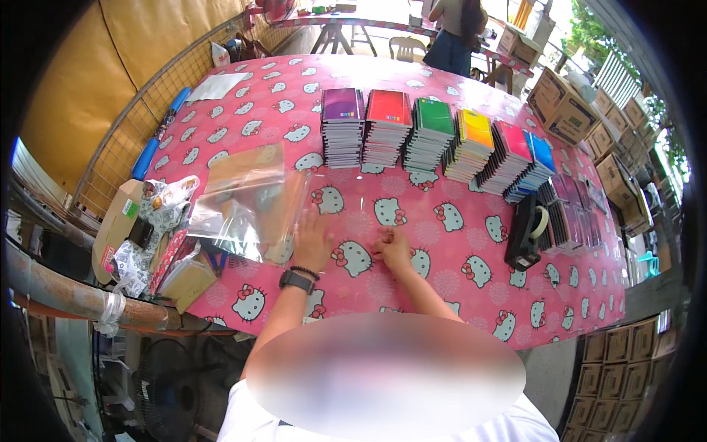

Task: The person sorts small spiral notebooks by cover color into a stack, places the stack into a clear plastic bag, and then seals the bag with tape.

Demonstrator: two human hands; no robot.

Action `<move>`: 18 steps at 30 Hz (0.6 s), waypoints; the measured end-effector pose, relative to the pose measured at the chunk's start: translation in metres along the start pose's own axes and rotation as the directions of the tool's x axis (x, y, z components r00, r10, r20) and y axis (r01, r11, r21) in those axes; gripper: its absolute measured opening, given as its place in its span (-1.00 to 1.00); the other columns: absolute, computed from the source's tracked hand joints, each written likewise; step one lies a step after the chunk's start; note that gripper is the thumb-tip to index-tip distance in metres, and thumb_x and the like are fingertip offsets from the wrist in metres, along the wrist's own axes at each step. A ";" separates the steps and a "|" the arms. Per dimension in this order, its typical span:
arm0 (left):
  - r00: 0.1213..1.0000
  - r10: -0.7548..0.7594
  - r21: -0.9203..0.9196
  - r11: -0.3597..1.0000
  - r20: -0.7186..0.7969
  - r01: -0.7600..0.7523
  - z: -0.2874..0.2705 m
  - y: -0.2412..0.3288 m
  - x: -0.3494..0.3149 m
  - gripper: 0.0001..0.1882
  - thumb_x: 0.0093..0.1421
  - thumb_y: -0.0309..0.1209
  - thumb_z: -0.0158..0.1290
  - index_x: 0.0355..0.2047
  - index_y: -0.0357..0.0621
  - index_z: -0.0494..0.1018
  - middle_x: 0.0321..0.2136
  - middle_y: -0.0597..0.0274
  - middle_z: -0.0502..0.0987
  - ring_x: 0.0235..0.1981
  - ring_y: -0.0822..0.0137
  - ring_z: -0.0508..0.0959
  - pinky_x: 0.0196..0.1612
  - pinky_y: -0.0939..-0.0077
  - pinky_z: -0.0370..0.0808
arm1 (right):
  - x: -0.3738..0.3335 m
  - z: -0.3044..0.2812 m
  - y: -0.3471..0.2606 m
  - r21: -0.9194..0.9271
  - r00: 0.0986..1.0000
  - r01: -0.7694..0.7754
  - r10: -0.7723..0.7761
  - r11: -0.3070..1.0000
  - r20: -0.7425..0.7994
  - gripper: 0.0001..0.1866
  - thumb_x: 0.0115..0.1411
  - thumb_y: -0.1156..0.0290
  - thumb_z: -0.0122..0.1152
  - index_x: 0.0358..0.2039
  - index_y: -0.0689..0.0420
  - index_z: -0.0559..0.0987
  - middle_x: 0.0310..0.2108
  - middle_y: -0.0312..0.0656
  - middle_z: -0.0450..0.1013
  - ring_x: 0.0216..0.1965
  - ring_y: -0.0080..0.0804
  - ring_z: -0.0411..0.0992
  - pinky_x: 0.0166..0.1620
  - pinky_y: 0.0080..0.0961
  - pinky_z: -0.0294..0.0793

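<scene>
My left hand (313,243), with a dark watch and a beaded bracelet at the wrist, lies flat with its fingers stretched out. It rests beside a pile of clear plastic bags (247,214), and faint glints suggest a see-through sheet under it. To its right, my right hand (394,249) is low over the pink table cover (456,287), its fingers curled together. Whatever those fingers pinch is too transparent or small to make out. Beyond both hands stand stacks of spiral notebooks, among them purple (342,104), red (388,107), green (432,116) and yellow (475,130).
A black tape dispenser (524,236) stands at the right, near wrapped notebook packs (571,221). Cardboard boxes (562,107) line the right side. An opened carton (118,228) and crumpled wrapping (166,202) sit at the left edge. Another person (458,33) stands at the back.
</scene>
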State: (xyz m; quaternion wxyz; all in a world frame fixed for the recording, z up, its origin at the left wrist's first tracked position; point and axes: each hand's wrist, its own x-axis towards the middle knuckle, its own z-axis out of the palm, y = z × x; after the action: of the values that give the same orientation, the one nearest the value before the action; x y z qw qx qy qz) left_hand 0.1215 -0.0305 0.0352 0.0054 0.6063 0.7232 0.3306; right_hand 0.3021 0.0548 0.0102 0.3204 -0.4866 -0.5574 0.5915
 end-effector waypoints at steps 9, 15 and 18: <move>0.978 0.147 -0.046 0.989 0.150 -0.142 0.011 0.019 -0.015 -0.68 -0.03 -0.30 0.13 -0.24 -0.14 0.45 -0.21 0.17 0.44 -0.14 0.13 0.39 -0.08 0.19 0.28 | 0.000 0.019 0.007 -0.670 0.879 0.446 -0.430 0.594 0.204 -0.64 -0.13 0.47 0.26 -0.24 0.19 0.48 -0.35 -0.04 0.41 -0.33 -0.06 0.39 -0.23 -0.28 0.38; 0.985 0.015 -0.323 0.945 0.173 0.042 0.026 0.035 -0.020 -0.78 -0.01 -0.35 0.13 -0.36 -0.19 0.46 -0.43 0.12 0.47 -0.39 0.15 0.47 -0.31 0.37 0.39 | -0.030 -0.019 0.006 -0.013 0.980 0.157 -0.157 0.988 -0.121 -0.70 -0.10 0.55 0.18 -0.26 0.25 0.49 -0.46 -0.14 0.47 -0.43 -0.33 0.44 -0.37 -0.43 0.41; 0.983 0.043 -0.440 0.897 0.180 0.041 0.039 0.052 -0.029 -0.81 0.03 -0.36 0.11 -0.38 -0.21 0.45 -0.45 0.11 0.48 -0.43 0.20 0.48 -0.35 0.40 0.39 | -0.038 -0.033 0.012 0.057 0.986 -0.072 0.080 0.996 -0.149 -0.67 -0.09 0.58 0.17 -0.23 0.31 0.46 -0.46 -0.15 0.47 -0.41 -0.47 0.44 -0.41 -0.52 0.43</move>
State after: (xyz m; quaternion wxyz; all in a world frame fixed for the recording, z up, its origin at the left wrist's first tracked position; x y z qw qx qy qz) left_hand 0.1905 -0.0352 0.0189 0.2096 0.6176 0.6255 0.4282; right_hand 0.3473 0.0298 0.0103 0.3512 -0.5426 -0.4972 0.5788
